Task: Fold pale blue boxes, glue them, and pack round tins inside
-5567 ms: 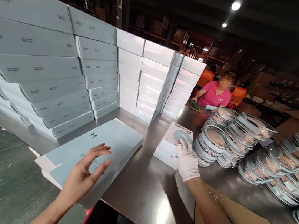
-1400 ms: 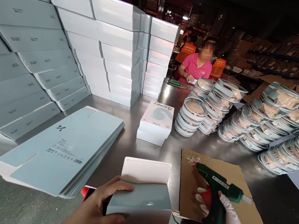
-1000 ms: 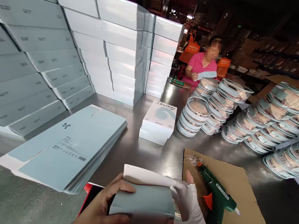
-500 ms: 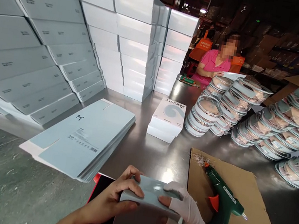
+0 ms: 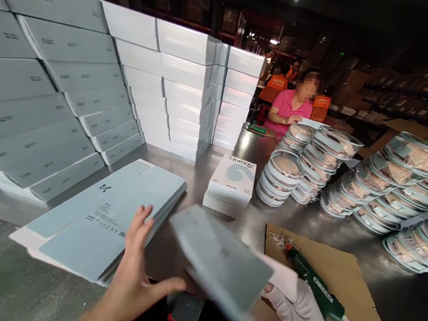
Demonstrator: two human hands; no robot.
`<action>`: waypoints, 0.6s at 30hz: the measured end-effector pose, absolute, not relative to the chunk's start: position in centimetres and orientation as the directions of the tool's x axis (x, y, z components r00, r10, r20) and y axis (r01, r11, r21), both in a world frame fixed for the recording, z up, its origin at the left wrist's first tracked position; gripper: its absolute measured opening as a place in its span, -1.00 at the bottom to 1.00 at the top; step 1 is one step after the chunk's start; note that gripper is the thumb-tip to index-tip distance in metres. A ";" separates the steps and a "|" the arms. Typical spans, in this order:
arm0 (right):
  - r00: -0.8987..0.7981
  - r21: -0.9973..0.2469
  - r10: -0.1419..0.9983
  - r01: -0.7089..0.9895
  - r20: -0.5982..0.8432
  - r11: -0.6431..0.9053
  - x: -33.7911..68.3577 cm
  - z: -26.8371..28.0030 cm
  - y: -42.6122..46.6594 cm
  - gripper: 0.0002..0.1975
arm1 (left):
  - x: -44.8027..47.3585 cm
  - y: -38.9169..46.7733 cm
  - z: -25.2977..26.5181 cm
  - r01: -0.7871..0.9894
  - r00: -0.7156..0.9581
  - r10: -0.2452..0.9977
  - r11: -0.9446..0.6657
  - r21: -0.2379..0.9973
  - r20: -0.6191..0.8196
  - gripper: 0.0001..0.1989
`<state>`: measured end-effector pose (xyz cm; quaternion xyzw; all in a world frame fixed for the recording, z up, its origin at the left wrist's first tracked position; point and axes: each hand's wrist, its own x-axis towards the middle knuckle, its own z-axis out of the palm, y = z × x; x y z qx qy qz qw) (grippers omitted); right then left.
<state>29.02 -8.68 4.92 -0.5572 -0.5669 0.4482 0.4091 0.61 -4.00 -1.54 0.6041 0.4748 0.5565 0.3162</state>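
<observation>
A pale blue-grey carton (image 5: 224, 256), blurred by motion, is tilted over the near edge of the table. My right hand (image 5: 297, 302), in a white glove with bare fingertips, grips its right end. My left hand (image 5: 137, 267) is bare and apart from the carton, thumb and fingers spread. Close behind that hand lies a stack of flat blue-grey card blanks (image 5: 109, 214) with printing on top. To the right of the carton, a green glue gun (image 5: 318, 286) rests on a cardboard sheet (image 5: 360, 311), partly behind my right hand.
Tall stacks of pale boxes (image 5: 69, 74) line the table's left and back. Two white boxes (image 5: 231, 179) stand mid-table. Several stacked round clear containers (image 5: 388, 181) fill the right. A person in pink (image 5: 292, 105) sits across the metal table.
My left hand has let go of the carton and opened, moving left and up. My right hand has swung the carton into a tilt. The view has tipped upward slightly.
</observation>
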 end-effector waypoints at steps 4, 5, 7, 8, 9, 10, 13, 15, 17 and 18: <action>-0.445 -0.856 0.895 0.450 0.033 0.256 30.6 9.1 -6.9 -0.50 | -2.5 -3.5 0.0 0.263 0.593 0.726 -0.584 0.768 0.349 0.10; -0.430 -0.832 0.899 0.466 0.085 0.301 31.4 9.7 -5.6 -0.43 | -3.1 -3.6 -0.3 0.208 0.612 0.726 -0.531 0.821 0.314 0.01; -0.205 -0.757 0.942 0.560 0.266 0.336 33.5 10.1 -1.8 -0.30 | -4.0 -4.1 -1.2 0.122 0.491 0.837 -0.343 0.931 0.244 -0.19; -0.002 -0.657 0.918 0.698 0.396 0.285 34.9 10.0 0.7 -0.34 | -4.3 -4.4 -1.7 0.080 0.399 0.899 -0.230 0.970 0.181 -0.26; 0.117 -0.611 0.875 0.759 0.469 0.226 36.2 9.7 3.2 -0.36 | -4.4 -4.7 -2.1 0.036 0.314 0.944 -0.118 0.992 0.101 -0.29; 0.164 -0.586 0.854 0.788 0.494 0.188 37.6 9.5 5.8 -0.35 | -4.3 -4.9 -2.4 -0.006 0.251 0.968 -0.019 1.000 0.020 -0.29; 0.182 -0.534 0.836 0.832 0.518 0.151 40.5 8.5 12.2 -0.48 | -3.9 -5.2 -2.7 -0.099 0.170 0.979 0.129 0.987 -0.110 -0.19; 0.178 -0.535 0.836 0.831 0.520 0.156 41.3 8.2 14.5 -0.68 | -3.9 -5.1 -2.7 -0.116 0.159 0.980 0.142 0.983 -0.123 -0.15; 0.213 -0.565 0.811 0.808 0.546 0.168 41.6 8.1 15.2 -0.76 | -4.2 -4.9 -2.9 -0.107 0.152 0.978 0.159 0.981 -0.142 -0.15; 0.248 -0.589 0.784 0.788 0.570 0.178 41.6 8.2 15.0 -0.75 | -4.3 -4.8 -3.1 -0.105 0.144 0.977 0.172 0.979 -0.157 -0.14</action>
